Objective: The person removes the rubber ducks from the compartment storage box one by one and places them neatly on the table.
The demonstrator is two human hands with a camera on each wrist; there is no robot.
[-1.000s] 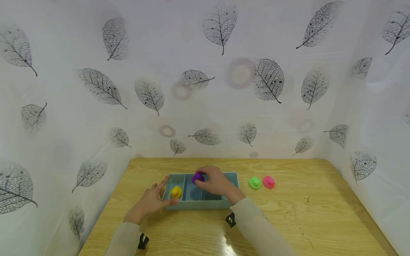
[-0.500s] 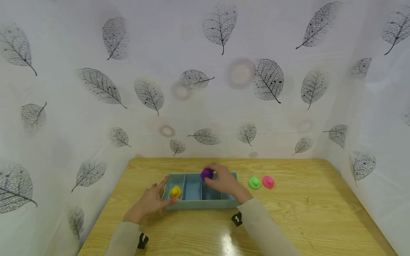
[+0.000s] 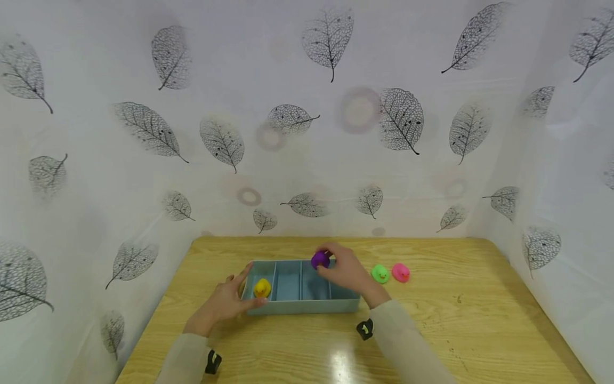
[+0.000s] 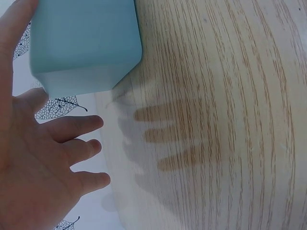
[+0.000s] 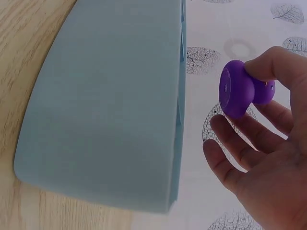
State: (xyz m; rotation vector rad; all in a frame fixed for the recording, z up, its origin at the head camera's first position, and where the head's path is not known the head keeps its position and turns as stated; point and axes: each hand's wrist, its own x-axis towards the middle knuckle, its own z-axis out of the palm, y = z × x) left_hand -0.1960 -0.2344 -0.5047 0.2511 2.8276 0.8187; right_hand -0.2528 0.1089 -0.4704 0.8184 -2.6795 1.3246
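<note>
Purple duck moved rightward above blue tray, right hand pinching it, left hand gripping tray's end

From here I count one yellow duck, one purple duck, one green duck and one pink duck, four in all. There's just one box, with four compartments, and one table. I see one left hand and one right hand, with two sleeves.

The grained table is tan, the box pale blue, the ducks purple, yellow, green, pink, the backdrop black-leafed white.
</note>
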